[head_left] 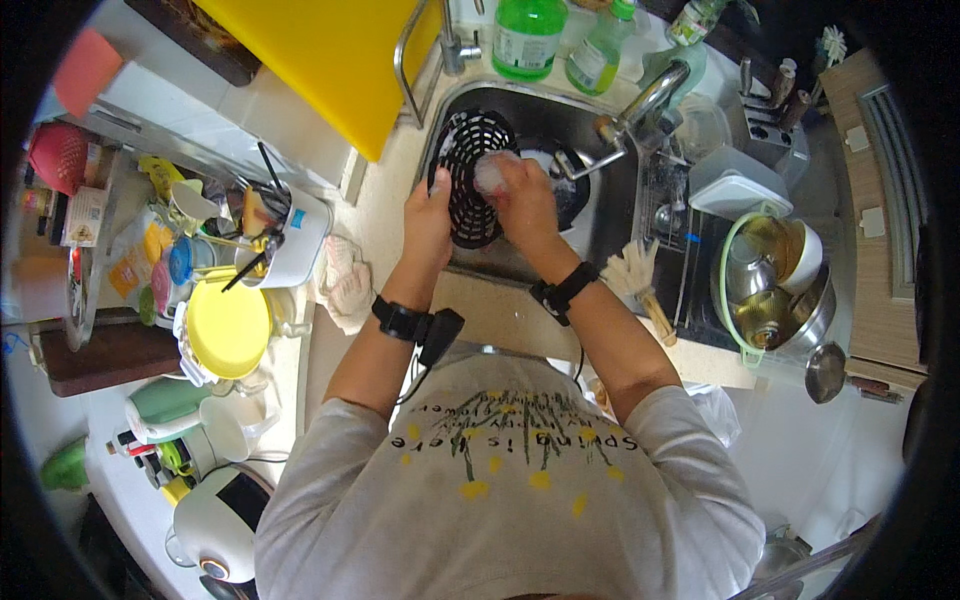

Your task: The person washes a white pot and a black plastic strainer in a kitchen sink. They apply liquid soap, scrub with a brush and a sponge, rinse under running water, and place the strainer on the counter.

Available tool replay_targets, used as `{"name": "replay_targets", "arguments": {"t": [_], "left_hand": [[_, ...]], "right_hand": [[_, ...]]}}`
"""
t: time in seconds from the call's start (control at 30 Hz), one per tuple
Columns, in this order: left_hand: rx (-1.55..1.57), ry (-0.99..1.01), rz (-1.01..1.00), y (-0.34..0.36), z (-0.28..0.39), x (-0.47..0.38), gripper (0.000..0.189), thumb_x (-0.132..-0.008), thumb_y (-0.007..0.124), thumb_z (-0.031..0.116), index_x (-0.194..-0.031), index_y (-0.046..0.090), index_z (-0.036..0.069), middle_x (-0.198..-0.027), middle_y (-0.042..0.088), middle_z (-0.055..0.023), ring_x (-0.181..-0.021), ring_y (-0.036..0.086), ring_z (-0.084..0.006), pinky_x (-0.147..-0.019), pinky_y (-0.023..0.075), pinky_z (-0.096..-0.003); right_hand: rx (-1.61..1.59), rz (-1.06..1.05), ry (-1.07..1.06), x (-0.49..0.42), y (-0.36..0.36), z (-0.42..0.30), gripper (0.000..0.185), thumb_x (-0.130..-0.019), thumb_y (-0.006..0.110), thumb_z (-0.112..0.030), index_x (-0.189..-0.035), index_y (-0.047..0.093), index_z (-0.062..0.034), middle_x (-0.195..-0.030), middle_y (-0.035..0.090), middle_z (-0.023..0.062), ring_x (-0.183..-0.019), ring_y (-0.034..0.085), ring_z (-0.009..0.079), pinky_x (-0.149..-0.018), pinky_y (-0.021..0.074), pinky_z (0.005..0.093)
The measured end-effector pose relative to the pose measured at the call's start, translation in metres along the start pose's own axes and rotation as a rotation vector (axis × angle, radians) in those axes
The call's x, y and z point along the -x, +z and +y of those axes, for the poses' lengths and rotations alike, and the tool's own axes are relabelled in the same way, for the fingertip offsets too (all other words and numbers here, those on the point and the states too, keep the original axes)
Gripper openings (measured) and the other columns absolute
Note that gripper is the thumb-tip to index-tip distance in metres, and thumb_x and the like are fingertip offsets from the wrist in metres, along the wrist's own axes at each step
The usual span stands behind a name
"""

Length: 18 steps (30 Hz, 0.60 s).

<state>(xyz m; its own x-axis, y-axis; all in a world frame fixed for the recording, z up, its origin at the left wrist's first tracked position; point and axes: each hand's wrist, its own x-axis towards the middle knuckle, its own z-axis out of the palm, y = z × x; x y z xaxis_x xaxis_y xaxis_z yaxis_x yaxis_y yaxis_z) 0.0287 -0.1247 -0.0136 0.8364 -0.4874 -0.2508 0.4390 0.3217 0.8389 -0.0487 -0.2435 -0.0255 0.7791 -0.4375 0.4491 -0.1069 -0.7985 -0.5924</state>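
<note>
Over the stainless steel sink (611, 225), my left hand (427, 221) grips the near left rim of a black slotted tray (472, 217), which is tilted. Its thumb lies over the edge; the other fingers are hidden beneath. Pressed to the slotted face is a pale, pinkish scrubber (495, 171), held in the fingers of my right hand (529, 199). Suds show on the tray's far left edge. Behind my right hand, a dark round vessel (574, 191) with whitish water or foam sits in the sink, partly hidden. The chrome faucet (660, 86) reaches in from the right.
Green bottles (529, 45) stand behind the sink, and a yellow board (322, 60) leans at far left. A bamboo brush (645, 289) lies by the right rim, near a green-rimmed basket (739, 337) of bowls. A cloth (345, 281) and a white utensil holder (300, 232) are left.
</note>
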Motion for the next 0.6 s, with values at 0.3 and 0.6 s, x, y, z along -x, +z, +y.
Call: {"name": "replay_targets", "arguments": {"t": [0.3,0.6], "left_hand": [[0.24,0.101,-0.16,-0.001,0.072,0.016,0.036,-0.096,0.043,0.026,-0.119,0.048,-0.001,-0.109,0.061,-0.0136,-0.097,0.061,-0.0233,-0.085,0.0504,-0.0377],[0.298,0.072,-0.161,0.02,0.094,0.035,0.034,-0.096,0.043,0.027,-0.118,0.047,0.001,-0.104,0.061,-0.0123,-0.088,0.063,-0.0229,-0.076,0.0534,-0.0369]], "right_hand": [[-0.107,0.307,0.067,-0.011,-0.074,-0.021,0.055,-0.071,0.062,-0.002,-0.124,0.047,-0.0047,-0.112,0.053,0.0212,-0.099,0.053,0.0382,-0.087,0.0436,0.0404],[-0.824,0.312,0.512,-0.007,-0.111,-0.003,0.044,-0.082,0.065,-0.014,-0.121,0.048,-0.0029,-0.104,0.06,0.0099,-0.082,0.06,0.0177,-0.063,0.0486,0.0276]]}}
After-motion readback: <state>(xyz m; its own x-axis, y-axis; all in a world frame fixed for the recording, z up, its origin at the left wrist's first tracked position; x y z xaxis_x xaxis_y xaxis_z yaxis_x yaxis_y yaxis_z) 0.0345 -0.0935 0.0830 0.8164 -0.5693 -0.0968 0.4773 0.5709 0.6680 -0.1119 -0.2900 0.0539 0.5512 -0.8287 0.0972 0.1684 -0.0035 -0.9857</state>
